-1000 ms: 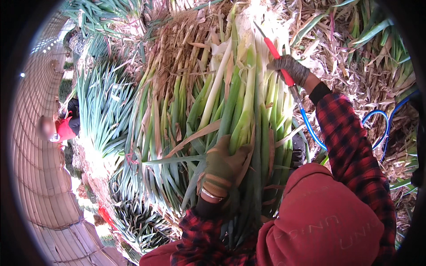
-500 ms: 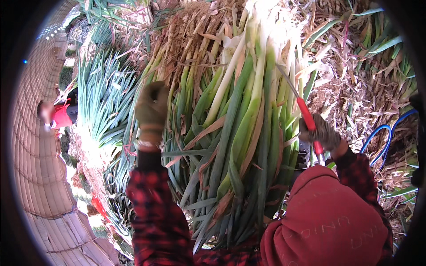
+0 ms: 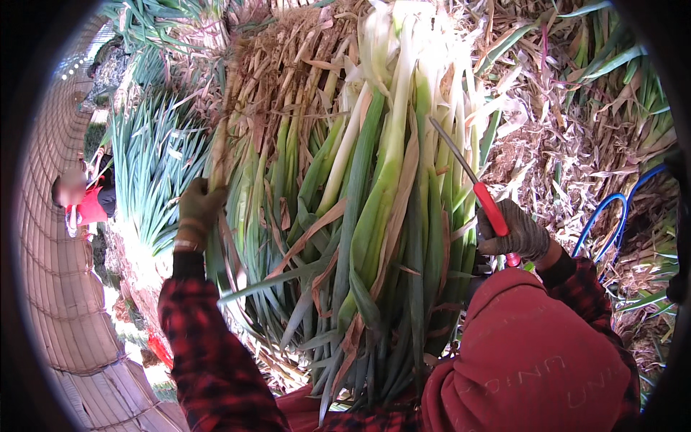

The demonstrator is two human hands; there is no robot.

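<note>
My left hand [image 3: 199,213], in a dark work glove, is closed round a long green onion [image 3: 222,147], whose dry, brownish stalk points away from me and is blurred. It is at the left side of a big heap of long green onions [image 3: 385,223], their white ends far and green leaves near. Gloved as well, my right hand [image 3: 524,232] grips a red-handled tool [image 3: 491,209] at the heap's right edge. Its thin metal shaft slants up to the left over the stalks; whether it has a cutting edge I cannot tell.
Red cloth [image 3: 540,353] hides part of my right arm. Dry husks [image 3: 547,155] litter the ground on the right, beside a blue hose or cord [image 3: 612,216]. Another onion bundle [image 3: 155,165] lies at left. Beyond it are a person in red [image 3: 90,205] and a ribbed wall [image 3: 57,266].
My left hand has moved left and nearer to me, and a dry-skinned green onion now shows in its grip. My right hand and the tool have shifted slightly left and nearer.
</note>
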